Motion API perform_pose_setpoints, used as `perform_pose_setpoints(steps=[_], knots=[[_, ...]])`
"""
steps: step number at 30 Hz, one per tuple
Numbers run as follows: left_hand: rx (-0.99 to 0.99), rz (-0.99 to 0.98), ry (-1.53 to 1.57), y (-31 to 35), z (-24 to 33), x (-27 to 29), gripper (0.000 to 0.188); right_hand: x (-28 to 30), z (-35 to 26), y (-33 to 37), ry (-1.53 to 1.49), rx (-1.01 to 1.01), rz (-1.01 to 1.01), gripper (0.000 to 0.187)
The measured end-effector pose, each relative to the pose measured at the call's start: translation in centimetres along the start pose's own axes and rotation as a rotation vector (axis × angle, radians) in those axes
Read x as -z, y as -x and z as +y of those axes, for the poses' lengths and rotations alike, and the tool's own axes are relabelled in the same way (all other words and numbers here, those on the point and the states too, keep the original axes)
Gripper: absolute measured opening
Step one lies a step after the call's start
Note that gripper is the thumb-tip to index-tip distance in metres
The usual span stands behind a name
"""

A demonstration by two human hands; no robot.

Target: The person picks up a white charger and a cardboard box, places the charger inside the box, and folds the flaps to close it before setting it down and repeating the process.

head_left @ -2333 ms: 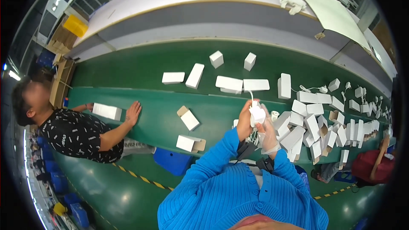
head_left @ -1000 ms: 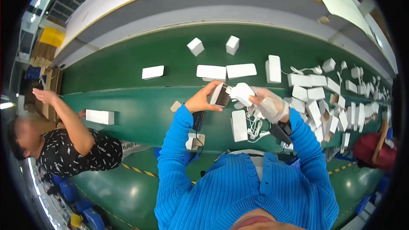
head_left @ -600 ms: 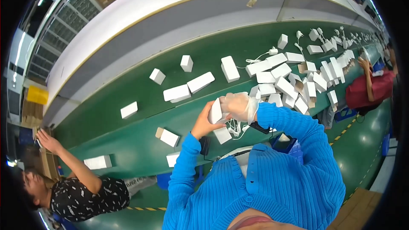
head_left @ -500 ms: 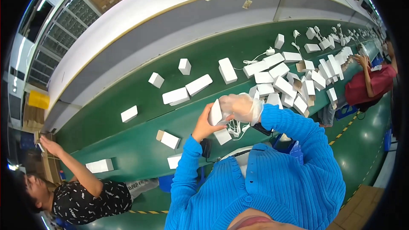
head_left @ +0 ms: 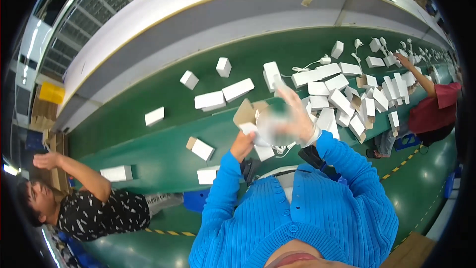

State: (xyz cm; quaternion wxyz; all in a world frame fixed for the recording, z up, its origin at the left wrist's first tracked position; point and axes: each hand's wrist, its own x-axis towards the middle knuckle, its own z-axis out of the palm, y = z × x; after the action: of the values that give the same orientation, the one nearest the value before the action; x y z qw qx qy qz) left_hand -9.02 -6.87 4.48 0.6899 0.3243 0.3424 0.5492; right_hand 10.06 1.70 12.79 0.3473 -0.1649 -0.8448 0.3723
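I am gripping an open small box [head_left: 246, 115] in my left hand [head_left: 242, 145] above the green belt [head_left: 163, 144] while my right hand [head_left: 296, 114], blurred, is closing around something white I cannot tell, risking a drop.

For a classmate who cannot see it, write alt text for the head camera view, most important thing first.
A person in a blue knitted top holds a small white box with its brown flap open, left hand below it and right hand blurred beside it. Below lies a green conveyor belt scattered with white boxes. Co-workers sit at far left and far right.
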Motion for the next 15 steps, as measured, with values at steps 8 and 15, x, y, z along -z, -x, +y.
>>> perform_pose_setpoints(steps=[8, 15], knots=[[-0.729, 0.588, -1.176, -1.0, 4.5, -5.7, 0.045, -4.8, 0.0, 2.7, -0.518, -0.561, 0.178, 0.091], [-0.757, 0.261, -1.666, 0.1, 5.7, -5.7, 0.022, -4.6, -1.7, 2.5, -0.174, -0.447, 0.158, 0.065]])
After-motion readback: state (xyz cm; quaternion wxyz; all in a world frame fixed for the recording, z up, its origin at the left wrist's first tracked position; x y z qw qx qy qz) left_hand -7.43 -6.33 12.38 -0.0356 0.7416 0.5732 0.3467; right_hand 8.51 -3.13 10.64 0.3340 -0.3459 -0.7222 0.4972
